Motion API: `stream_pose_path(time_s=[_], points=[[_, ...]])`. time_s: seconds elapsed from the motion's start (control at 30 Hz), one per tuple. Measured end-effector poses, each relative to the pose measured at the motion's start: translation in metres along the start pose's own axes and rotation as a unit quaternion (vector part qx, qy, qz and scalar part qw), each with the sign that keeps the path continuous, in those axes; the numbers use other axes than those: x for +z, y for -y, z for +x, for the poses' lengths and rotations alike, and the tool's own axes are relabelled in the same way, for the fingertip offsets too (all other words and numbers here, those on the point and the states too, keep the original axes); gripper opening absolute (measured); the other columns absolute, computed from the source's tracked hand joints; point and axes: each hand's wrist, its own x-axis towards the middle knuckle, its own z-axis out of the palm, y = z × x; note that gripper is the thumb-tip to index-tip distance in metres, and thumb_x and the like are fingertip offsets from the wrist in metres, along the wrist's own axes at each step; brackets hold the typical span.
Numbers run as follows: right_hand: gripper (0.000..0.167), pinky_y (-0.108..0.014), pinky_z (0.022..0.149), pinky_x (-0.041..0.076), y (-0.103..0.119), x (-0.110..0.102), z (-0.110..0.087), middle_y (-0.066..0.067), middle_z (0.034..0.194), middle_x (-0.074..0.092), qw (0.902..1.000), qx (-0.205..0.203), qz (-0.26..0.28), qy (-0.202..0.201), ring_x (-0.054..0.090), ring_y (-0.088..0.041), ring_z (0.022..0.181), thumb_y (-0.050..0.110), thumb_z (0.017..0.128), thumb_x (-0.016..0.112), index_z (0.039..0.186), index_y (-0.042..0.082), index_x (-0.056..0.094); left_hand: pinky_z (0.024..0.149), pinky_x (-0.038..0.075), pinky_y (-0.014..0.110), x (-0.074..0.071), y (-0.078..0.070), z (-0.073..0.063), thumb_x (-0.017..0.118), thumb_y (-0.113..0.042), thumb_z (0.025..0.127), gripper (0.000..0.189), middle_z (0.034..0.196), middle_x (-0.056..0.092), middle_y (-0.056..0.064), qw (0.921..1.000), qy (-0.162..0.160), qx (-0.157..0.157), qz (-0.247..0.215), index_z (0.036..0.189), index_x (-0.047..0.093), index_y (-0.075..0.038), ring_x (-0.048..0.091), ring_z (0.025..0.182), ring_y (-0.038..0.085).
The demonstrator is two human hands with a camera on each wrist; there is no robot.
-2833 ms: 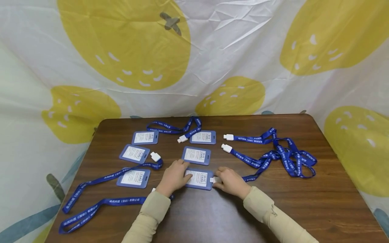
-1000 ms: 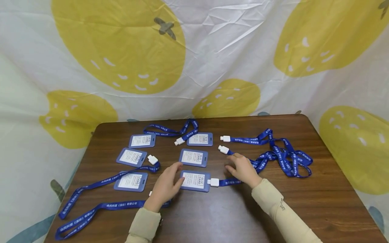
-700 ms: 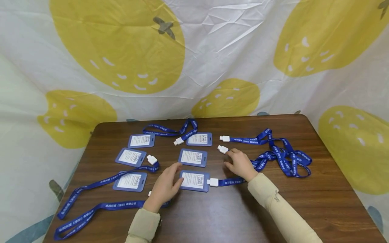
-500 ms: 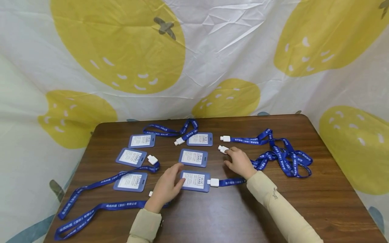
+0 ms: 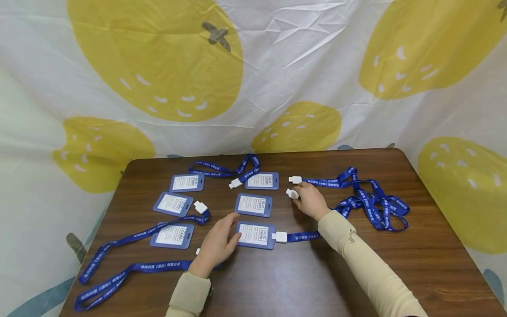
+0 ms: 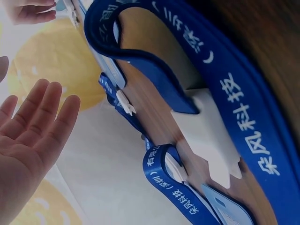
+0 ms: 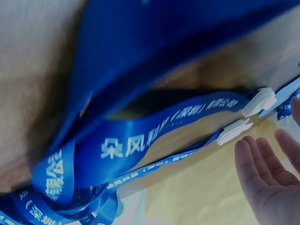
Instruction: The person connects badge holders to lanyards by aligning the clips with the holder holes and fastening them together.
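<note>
My left hand [image 5: 218,242] hovers by the left edge of the front middle ID badge holder [image 5: 255,235], its fingers extended and nothing in them, as the left wrist view also shows. That blue holder has a white lanyard clip [image 5: 280,237] at its slot end. Farther back, my right hand [image 5: 310,201] reaches over a second white clip [image 5: 292,194], fingertips right at its strap end. In the right wrist view the fingers [image 7: 262,161] of that hand are loosely extended beside the white clips. Just behind lies a third clip [image 5: 295,179].
More badge holders lie around: middle [image 5: 253,205], back [image 5: 262,181] and several at left [image 5: 173,203]. Blue lanyards [image 5: 374,204] tangle on the right of the brown table [image 5: 431,264]; others stretch across the left. A fruit-print cloth [image 5: 269,66] hangs behind.
Earlier, my right hand gripped the front holder's clip while my left rested on that holder. Both let go; the left drew back left, and the right moved away from me to the second clip.
</note>
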Motion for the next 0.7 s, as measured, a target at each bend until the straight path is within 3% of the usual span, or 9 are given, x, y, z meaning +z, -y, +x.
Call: stream_pose_path(time_s=[0.2, 0.43, 0.7], points=[[0.026, -0.044, 0.066, 0.049, -0.006, -0.002, 0.008, -0.015, 0.085, 0.058, 0.9998, 0.009, -0.010, 0.013, 0.059, -0.033, 0.076, 0.004, 0.070, 0.072, 0.095, -0.001, 0.066, 0.083, 0.047, 0.040, -0.001, 0.001, -0.001, 0.065, -0.008, 0.082, 0.042, 0.107, 0.060, 0.012, 1.0000, 0.000, -0.002, 0.003, 0.120, 0.049, -0.001, 0.056, 0.099, 0.025], [0.034, -0.047, 0.075, 0.047, -0.012, -0.002, 0.016, -0.021, 0.094, 0.060, 0.9989, 0.035, 0.020, 0.024, 0.060, -0.038, 0.084, 0.010, 0.074, 0.070, 0.103, -0.005, 0.063, 0.083, 0.046, 0.040, -0.002, 0.003, -0.001, 0.066, -0.007, 0.081, 0.042, 0.106, 0.060, 0.012, 1.0000, -0.004, 0.005, -0.003, 0.119, 0.050, 0.000, 0.056, 0.098, 0.025], [0.038, -0.047, 0.079, 0.046, -0.013, -0.001, 0.024, -0.022, 0.097, 0.060, 0.9946, 0.069, 0.024, 0.074, 0.058, -0.038, 0.090, 0.013, 0.074, 0.070, 0.107, -0.005, 0.063, 0.084, 0.046, 0.040, -0.002, 0.004, -0.002, 0.066, -0.007, 0.081, 0.042, 0.106, 0.060, 0.012, 1.0000, -0.001, 0.002, -0.002, 0.119, 0.050, 0.000, 0.056, 0.099, 0.025]])
